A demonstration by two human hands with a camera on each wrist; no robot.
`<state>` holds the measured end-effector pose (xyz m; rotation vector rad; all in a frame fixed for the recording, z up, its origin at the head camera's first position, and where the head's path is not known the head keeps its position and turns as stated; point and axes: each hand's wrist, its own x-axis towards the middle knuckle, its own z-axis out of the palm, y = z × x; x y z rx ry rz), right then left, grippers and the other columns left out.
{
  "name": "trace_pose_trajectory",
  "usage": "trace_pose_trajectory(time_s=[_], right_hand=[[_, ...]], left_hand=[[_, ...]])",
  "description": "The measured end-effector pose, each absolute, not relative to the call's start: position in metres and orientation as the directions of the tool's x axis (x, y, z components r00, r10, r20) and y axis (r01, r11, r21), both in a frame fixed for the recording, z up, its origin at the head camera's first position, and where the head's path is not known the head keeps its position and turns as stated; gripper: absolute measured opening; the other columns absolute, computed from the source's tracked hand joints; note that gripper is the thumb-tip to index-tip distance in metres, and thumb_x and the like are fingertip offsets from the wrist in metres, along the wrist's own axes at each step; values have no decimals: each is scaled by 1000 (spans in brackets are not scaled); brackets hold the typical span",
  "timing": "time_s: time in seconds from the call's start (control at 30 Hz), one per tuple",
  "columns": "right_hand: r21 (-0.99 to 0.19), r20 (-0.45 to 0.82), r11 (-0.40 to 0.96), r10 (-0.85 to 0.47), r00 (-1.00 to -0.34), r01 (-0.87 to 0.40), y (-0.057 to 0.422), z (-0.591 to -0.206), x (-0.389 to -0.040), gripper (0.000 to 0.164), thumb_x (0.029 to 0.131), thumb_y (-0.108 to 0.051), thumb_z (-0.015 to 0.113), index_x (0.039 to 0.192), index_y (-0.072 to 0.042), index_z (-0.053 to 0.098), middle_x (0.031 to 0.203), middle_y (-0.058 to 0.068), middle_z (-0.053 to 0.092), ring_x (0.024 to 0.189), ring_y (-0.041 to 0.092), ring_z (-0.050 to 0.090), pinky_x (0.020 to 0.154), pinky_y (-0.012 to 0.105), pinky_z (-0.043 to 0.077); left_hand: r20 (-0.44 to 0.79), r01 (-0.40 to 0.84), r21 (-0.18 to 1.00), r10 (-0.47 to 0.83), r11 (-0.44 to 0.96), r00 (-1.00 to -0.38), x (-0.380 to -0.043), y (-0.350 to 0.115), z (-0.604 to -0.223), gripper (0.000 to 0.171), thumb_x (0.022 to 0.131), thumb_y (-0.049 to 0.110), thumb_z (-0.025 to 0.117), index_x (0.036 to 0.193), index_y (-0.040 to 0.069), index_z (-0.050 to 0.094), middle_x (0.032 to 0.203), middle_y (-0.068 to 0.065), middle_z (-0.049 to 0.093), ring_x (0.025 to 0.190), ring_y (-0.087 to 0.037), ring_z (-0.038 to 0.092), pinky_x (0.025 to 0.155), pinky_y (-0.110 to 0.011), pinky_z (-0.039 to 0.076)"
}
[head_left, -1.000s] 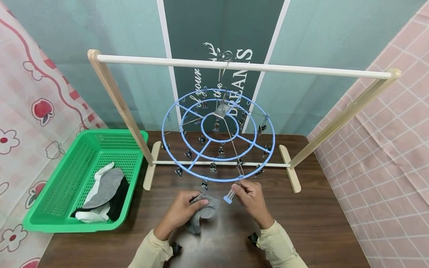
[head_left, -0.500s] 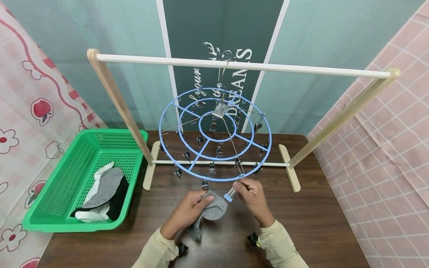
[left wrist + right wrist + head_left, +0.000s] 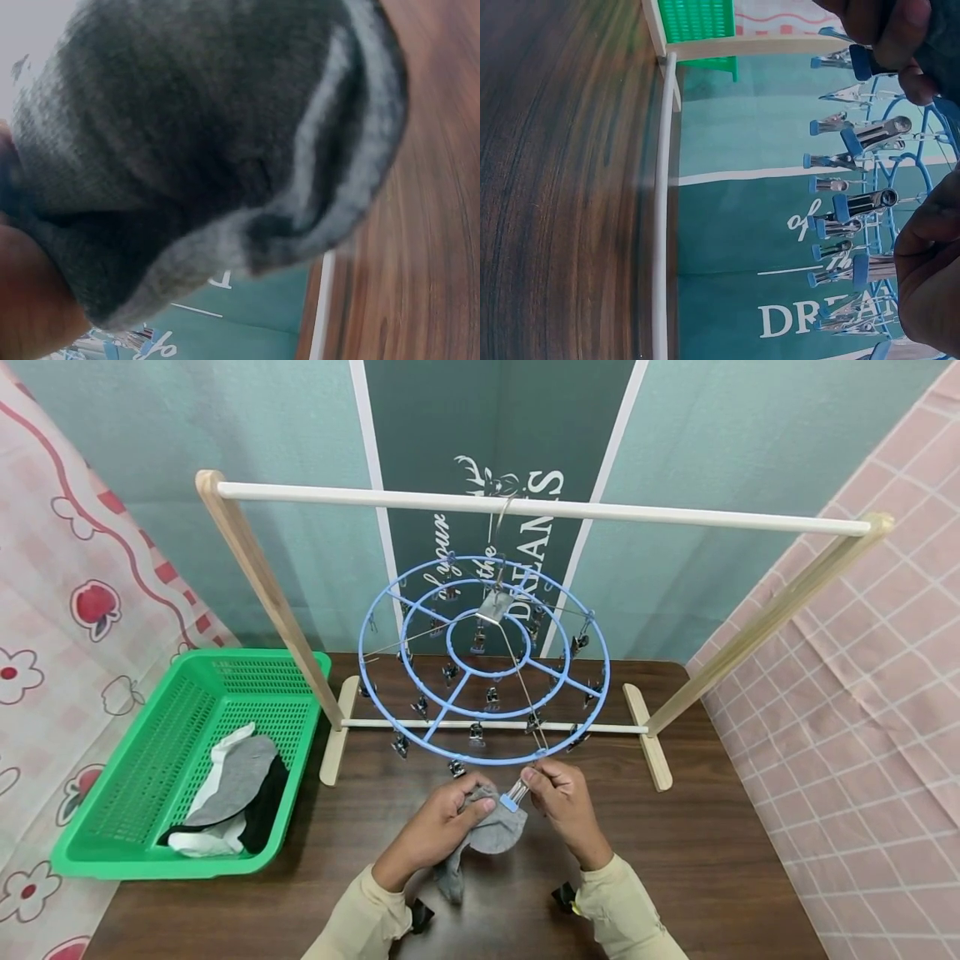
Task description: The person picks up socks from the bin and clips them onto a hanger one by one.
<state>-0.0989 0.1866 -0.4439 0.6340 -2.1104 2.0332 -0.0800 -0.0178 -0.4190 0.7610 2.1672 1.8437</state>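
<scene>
Grey cloth (image 3: 498,837) is probably needing a flat, square edge at the clip (image 3: 513,802), so I'm gripping it in my curled left hand (image 3: 435,828) near the blue ring (image 3: 487,762) while my right hand (image 3: 564,806) is pinching the clip. It's looking limp, matte and creased, tail dangling.

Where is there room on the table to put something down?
The table is bare between the right sleeve and the pink checked sheet, and between the green basket and left sleeve. It's crowded in the middle, where the left hand holds grey cloth and the right hand a clip, by the blue hanger.
</scene>
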Motion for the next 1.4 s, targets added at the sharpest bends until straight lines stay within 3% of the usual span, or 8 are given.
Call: trace_pose_trajectory(time_s=[0.3, 0.43, 0.83, 1.27, 1.4], right_hand=[[-921, 383, -11, -216, -898, -390, 188, -444, -99, 26, 94, 10, 48, 68, 3, 50, 48, 6, 36, 40, 11, 36, 35, 28, 30], [-926, 370, -10, -219, -903, -377, 187, -444, -98, 25, 94, 9, 48, 69, 4, 50, 48, 5, 36, 41, 10, 37, 35, 28, 30], [-941, 330, 1, -225, -917, -339, 187, -446, -98, 24, 92, 9, 48, 68, 8, 49, 47, 6, 36, 40, 9, 37, 37, 25, 32], [-934, 358, -98, -254, -898, -345, 187, -451, -98, 19, 92, 9, 48, 74, 5, 51, 51, 8, 34, 41, 18, 36, 37, 30, 32], [-938, 345, -77, -243, -907, -337, 187, -452, -97, 19, 92, 9, 48, 74, 5, 51, 53, 10, 38, 43, 16, 38, 37, 33, 32]], left_hand=[[177, 231, 971, 481, 56, -859, -87, -13, -442, 12, 100, 13, 54, 107, 4, 57, 88, -1, 57, 80, -11, 50, 72, -26, 43], [180, 232, 971, 477, 52, -860, -88, -11, -440, 11, 99, 8, 53, 107, 2, 56, 88, -3, 58, 79, -10, 51, 71, -26, 44], [198, 269, 958, 463, 94, -864, -80, -9, -404, 6, 96, -2, 54, 100, -4, 57, 85, -11, 61, 77, -8, 52, 72, -26, 45], [177, 227, 973, 473, 50, -863, -89, -11, -439, 10, 98, 13, 58, 96, 6, 64, 86, -2, 63, 77, -8, 55, 73, -25, 47], [154, 211, 975, 478, 67, -865, -89, -10, -438, 9, 97, 7, 58, 93, 2, 64, 83, -6, 63, 74, -7, 54, 70, -23, 46]])
